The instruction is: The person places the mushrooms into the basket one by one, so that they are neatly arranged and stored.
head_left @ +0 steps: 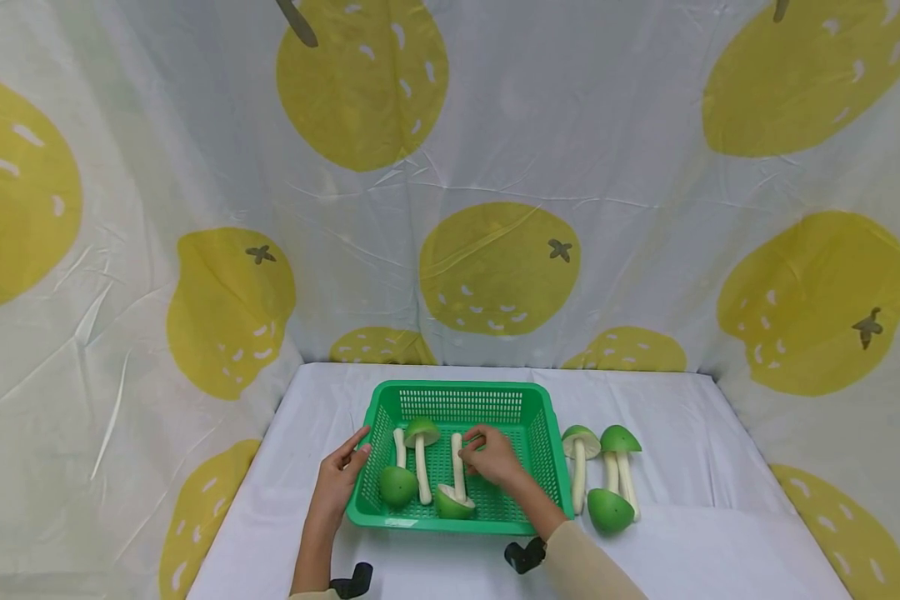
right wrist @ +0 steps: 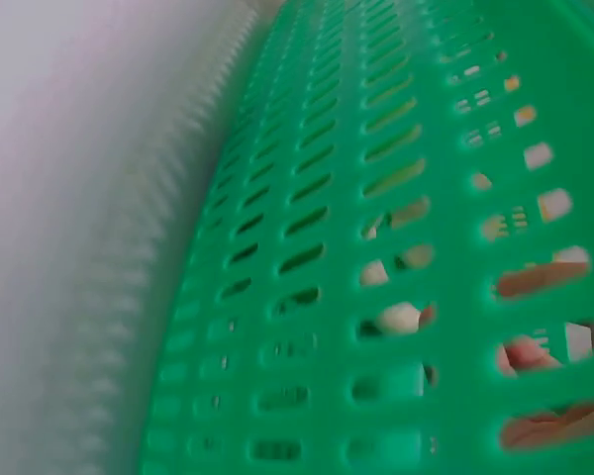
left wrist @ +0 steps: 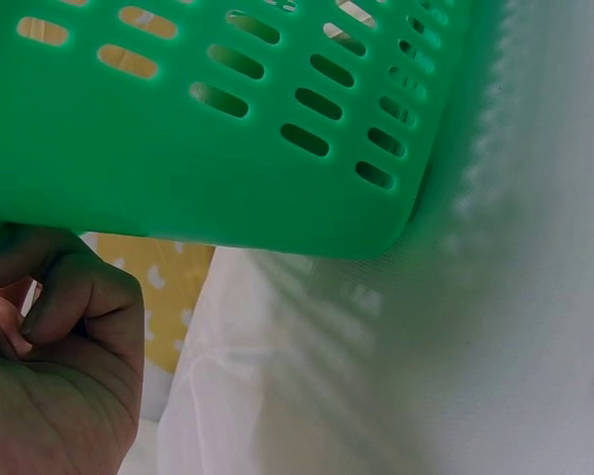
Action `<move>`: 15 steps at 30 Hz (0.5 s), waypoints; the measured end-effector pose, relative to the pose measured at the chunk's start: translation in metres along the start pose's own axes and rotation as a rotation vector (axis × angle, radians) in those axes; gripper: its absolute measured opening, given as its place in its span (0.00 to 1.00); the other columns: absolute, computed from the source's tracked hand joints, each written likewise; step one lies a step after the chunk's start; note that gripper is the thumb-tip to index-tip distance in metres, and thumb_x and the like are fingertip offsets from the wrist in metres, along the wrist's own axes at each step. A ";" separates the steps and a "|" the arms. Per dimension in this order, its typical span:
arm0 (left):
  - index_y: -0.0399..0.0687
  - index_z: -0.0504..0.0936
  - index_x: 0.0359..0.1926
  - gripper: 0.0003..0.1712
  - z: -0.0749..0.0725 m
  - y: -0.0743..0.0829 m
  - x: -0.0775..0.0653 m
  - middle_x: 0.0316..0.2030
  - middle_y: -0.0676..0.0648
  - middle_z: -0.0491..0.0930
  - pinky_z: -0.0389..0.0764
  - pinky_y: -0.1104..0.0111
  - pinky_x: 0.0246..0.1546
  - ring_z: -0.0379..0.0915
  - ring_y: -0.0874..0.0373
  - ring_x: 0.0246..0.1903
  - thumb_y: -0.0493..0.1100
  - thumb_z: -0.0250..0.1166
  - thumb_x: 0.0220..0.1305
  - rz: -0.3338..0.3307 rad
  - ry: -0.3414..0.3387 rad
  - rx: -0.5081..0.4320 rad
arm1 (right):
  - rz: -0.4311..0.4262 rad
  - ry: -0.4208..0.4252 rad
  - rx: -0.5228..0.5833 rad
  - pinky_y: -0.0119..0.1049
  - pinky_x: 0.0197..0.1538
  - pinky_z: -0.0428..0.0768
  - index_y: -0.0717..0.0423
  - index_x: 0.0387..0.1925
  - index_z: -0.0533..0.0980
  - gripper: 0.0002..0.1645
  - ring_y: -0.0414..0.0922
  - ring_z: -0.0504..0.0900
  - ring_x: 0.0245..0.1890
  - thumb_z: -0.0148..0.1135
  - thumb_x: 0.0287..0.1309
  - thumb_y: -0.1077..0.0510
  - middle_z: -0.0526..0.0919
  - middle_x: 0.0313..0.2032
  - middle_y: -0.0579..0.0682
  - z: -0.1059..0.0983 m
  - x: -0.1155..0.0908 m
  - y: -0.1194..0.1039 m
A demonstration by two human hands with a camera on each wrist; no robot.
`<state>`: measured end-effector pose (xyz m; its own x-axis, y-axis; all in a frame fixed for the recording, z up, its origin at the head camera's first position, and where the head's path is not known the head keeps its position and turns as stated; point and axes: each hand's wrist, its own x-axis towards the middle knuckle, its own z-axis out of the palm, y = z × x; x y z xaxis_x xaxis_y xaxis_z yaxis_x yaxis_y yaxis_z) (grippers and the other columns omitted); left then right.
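A green plastic basket (head_left: 487, 527) stands on the white-covered table with several green-capped mushrooms in it. At its left rim is my left hand (head_left: 337, 479), thumb and index finger gripping the edge. The left wrist view shows its curled fingers (left wrist: 89, 297) right against the rim. My right hand (head_left: 491, 457) reaches over the basket's front and pinches the pale stem of a mushroom (head_left: 457, 467) whose cap points toward me. Left of it lie a mushroom with its cap away from me (head_left: 422, 471) and another with its cap near me (head_left: 397, 486).
Right of the basket, several more mushrooms lie on the table, among them one with a domed cap (head_left: 610, 511) and one beside the basket wall (head_left: 579, 475). A white cloth with printed yellow fruit (head_left: 499, 268) encloses the back and sides. In the right wrist view, the perforated basket wall (right wrist: 307, 178) fills most of the picture.
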<state>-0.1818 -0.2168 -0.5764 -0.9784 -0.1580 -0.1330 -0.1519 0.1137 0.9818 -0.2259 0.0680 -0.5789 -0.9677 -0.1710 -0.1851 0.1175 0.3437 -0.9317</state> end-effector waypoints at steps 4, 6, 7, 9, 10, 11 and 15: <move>0.58 0.77 0.70 0.26 -0.001 -0.017 0.011 0.42 0.36 0.79 0.83 0.69 0.33 0.78 0.57 0.36 0.51 0.65 0.74 0.010 0.017 -0.001 | -0.018 0.017 0.003 0.51 0.39 0.87 0.69 0.55 0.75 0.19 0.61 0.86 0.34 0.64 0.65 0.65 0.80 0.39 0.59 -0.010 0.000 -0.002; 0.60 0.78 0.70 0.26 -0.001 -0.020 0.013 0.40 0.39 0.79 0.82 0.70 0.32 0.77 0.58 0.34 0.53 0.65 0.73 0.013 0.024 -0.005 | -0.025 0.031 0.000 0.51 0.40 0.87 0.69 0.55 0.76 0.18 0.60 0.87 0.35 0.64 0.66 0.65 0.80 0.40 0.59 -0.016 0.000 -0.002; 0.59 0.78 0.70 0.26 -0.001 -0.020 0.013 0.40 0.39 0.79 0.82 0.70 0.32 0.76 0.58 0.34 0.53 0.65 0.73 0.015 0.024 -0.001 | -0.036 0.038 0.000 0.52 0.40 0.87 0.70 0.54 0.76 0.18 0.61 0.87 0.35 0.64 0.66 0.65 0.81 0.40 0.59 -0.019 -0.001 -0.002; 0.59 0.78 0.70 0.26 -0.001 -0.020 0.013 0.40 0.40 0.79 0.81 0.70 0.32 0.76 0.59 0.33 0.52 0.65 0.73 0.006 0.025 0.000 | -0.041 0.050 -0.004 0.52 0.41 0.87 0.69 0.54 0.76 0.17 0.62 0.87 0.36 0.65 0.66 0.65 0.81 0.41 0.59 -0.024 -0.002 -0.002; 0.59 0.77 0.70 0.26 0.000 -0.019 0.012 0.40 0.40 0.79 0.81 0.71 0.32 0.76 0.60 0.33 0.52 0.65 0.74 0.000 0.024 0.000 | -0.039 0.061 -0.007 0.52 0.41 0.87 0.68 0.53 0.77 0.17 0.61 0.87 0.37 0.65 0.66 0.64 0.81 0.41 0.59 -0.027 -0.003 -0.002; 0.58 0.77 0.70 0.26 0.000 -0.018 0.011 0.41 0.39 0.79 0.81 0.71 0.32 0.76 0.60 0.34 0.51 0.64 0.74 -0.008 0.022 0.001 | -0.041 0.070 -0.012 0.52 0.41 0.87 0.67 0.53 0.77 0.16 0.62 0.87 0.36 0.65 0.66 0.64 0.81 0.41 0.58 -0.030 -0.004 -0.002; 0.55 0.76 0.71 0.25 0.000 -0.005 0.004 0.43 0.34 0.79 0.82 0.70 0.33 0.78 0.57 0.34 0.47 0.62 0.76 -0.021 0.006 -0.003 | -0.065 0.094 -0.023 0.52 0.41 0.87 0.67 0.51 0.78 0.15 0.61 0.87 0.36 0.67 0.65 0.64 0.81 0.40 0.58 -0.039 -0.006 -0.001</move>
<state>-0.1849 -0.2177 -0.5814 -0.9741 -0.1661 -0.1531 -0.1722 0.1076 0.9792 -0.2285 0.1051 -0.5648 -0.9899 -0.1071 -0.0932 0.0494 0.3555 -0.9334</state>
